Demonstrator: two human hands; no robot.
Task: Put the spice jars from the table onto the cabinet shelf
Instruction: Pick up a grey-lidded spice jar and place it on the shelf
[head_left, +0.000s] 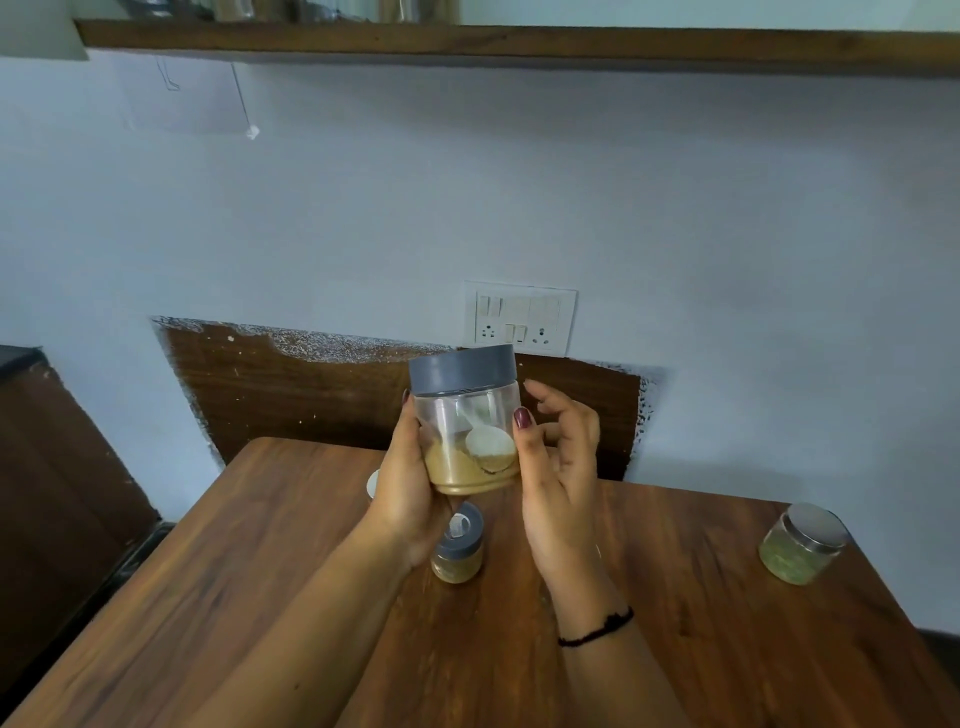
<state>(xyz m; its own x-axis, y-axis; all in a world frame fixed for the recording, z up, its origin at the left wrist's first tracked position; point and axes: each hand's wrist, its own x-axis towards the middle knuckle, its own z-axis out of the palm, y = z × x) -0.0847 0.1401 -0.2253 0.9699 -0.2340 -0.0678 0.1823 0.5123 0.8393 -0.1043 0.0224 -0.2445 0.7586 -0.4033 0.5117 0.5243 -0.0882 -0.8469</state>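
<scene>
A clear jar (467, 426) with a grey lid, tan powder and a white spoon inside is held up above the wooden table (260, 597). My left hand (408, 488) grips it from the left and underneath. My right hand (556, 467) touches its right side with the thumb, the other fingers spread loosely. Below it a small grey-lidded spice jar (458, 545) stands on the table. A jar of green spice with a silver lid (802, 543) stands at the table's right edge. Another white-lidded jar (373, 484) peeks out behind my left hand. The wooden shelf (519, 47) runs overhead.
A switch and socket panel (519, 318) sits on the wall behind the jar. A dark wooden board (311, 395) leans against the wall behind the table. Steel vessels (400, 9) show on the shelf. A dark cabinet (47, 467) stands at the left.
</scene>
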